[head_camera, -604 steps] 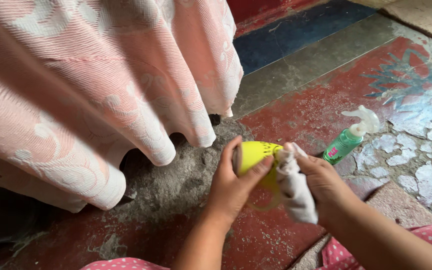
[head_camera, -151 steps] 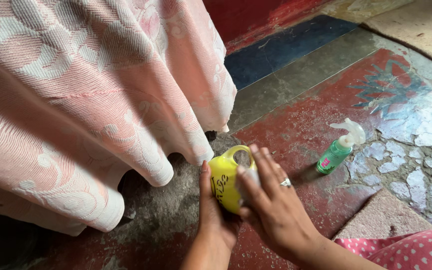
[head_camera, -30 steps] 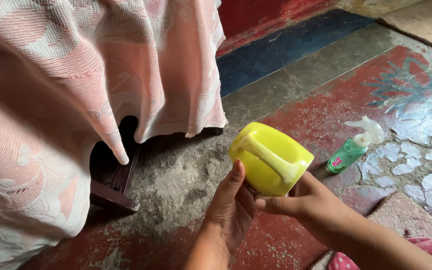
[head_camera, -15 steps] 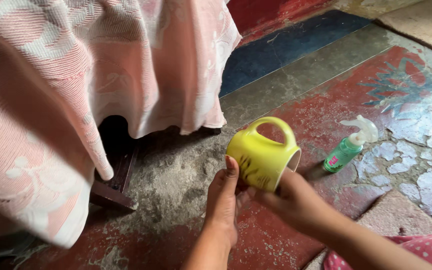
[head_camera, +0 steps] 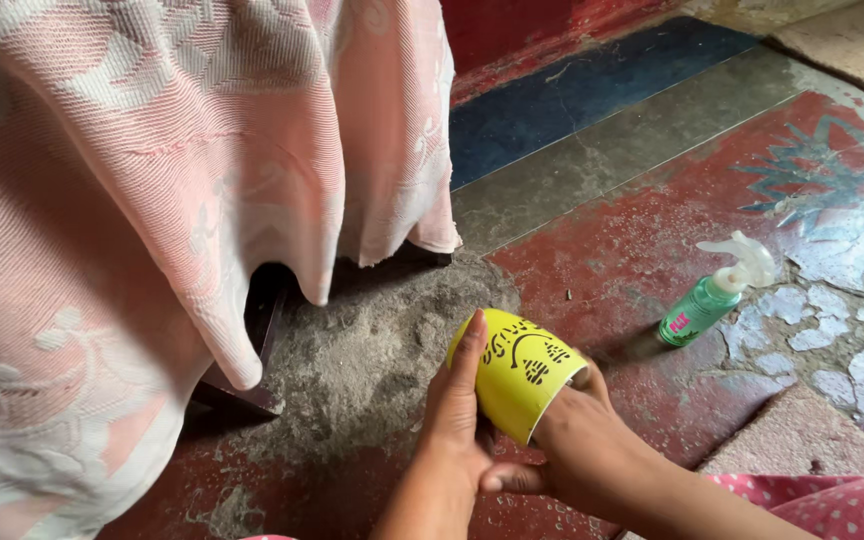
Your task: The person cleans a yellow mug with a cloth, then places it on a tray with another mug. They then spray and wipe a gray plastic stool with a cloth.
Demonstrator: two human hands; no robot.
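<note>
**Both hands on the yellow mug**

My left hand (head_camera: 457, 425) lies flat along the left side of the mug (head_camera: 515, 372), fingers stretched up its wall. My right hand (head_camera: 577, 440) goes into its mouth from the near right, so I cannot tell how those fingers sit. The mug lies tilted, base to the far left, mouth toward me, between both hands above the floor (head_camera: 592, 250). A green spray bottle (head_camera: 714, 296) lies to the right, apart. A pink cloth (head_camera: 152, 200) hangs at left.
</note>
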